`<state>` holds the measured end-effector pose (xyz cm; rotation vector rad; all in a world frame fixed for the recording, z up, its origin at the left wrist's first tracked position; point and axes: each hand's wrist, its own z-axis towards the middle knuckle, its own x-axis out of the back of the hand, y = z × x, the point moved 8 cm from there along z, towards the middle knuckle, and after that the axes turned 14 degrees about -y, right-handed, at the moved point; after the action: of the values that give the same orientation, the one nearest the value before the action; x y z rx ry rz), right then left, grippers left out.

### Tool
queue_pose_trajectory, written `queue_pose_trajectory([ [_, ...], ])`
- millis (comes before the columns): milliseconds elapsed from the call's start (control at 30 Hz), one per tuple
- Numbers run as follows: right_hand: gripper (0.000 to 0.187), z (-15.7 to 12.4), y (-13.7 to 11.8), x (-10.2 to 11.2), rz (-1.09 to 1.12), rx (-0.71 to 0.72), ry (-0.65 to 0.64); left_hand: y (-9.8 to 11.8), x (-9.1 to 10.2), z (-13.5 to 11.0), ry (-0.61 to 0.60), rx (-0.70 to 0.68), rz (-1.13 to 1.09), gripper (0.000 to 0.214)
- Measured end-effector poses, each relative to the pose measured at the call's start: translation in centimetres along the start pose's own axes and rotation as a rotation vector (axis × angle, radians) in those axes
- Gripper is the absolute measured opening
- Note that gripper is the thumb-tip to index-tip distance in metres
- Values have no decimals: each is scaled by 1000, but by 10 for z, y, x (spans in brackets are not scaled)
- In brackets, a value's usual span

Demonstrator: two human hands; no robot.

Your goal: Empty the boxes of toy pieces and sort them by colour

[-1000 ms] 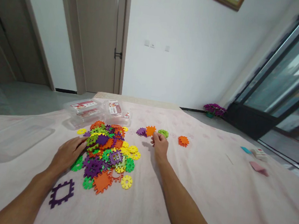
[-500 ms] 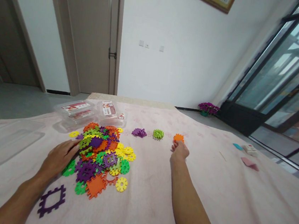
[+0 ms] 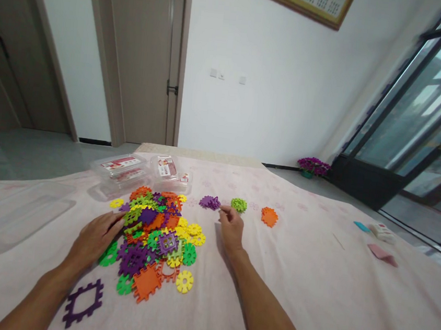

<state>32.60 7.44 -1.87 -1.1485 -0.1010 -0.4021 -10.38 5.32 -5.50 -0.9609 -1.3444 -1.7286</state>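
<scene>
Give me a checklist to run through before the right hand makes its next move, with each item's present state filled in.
1. Right hand shows no piece at its fingertips: ok.
2. Right fingertips clear of the purple gear pieces: cannot tell; they are close to the cluster's right edge.
3. Purple, green and orange gear pieces in separate groups: ok, with cloth between them.
4. Mixed pile down to one color: not ok; purple, orange, green and yellow lie together.
5. Left hand gripping a piece: cannot tell; its fingertips are at the pile's left edge.
6. Purple square frame apart from the pile: ok.
</scene>
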Motion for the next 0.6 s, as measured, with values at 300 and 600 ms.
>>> queue_pose_trajectory([
  [300,33,-53,-88,-92,-345,463,-654,6,3,-1,-16,2,1,55],
  [600,34,-63,-92,-109,-407,550,-806,4,2,0,-25,11,5,55],
])
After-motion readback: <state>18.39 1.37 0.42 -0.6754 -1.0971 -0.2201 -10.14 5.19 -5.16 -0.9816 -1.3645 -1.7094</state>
